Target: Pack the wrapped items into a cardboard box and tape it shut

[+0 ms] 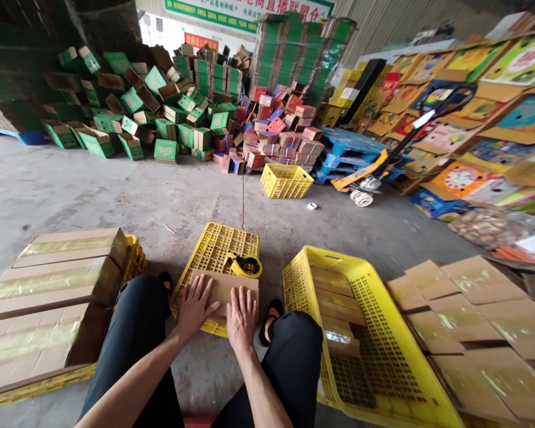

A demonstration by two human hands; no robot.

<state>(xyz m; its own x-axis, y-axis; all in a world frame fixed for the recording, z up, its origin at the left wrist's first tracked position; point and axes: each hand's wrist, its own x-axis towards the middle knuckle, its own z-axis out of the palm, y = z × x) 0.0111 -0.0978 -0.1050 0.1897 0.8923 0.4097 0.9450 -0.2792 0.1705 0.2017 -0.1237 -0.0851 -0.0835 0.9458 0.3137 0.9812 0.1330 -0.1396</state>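
Between my knees, a small brown cardboard box [223, 284] lies on an upturned yellow plastic crate [225, 241]. My left hand [195, 306] rests flat on the left part of the box, fingers spread. On its right part lies my right hand [241, 315], fingers stretched forward. Just beyond the box, a yellow tape dispenser [245, 266] with a dark roll sits on the crate. The box's near side is partly hidden by my hands.
Right of me stands an open yellow crate [374, 321] holding several cartons [339, 309]; more taped cartons [477, 321] are stacked beyond it. Long taped boxes [49, 285] lie at left. Farther off are a yellow basket [286, 181], a pallet jack [370, 178] and heaped green boxes [164, 150].
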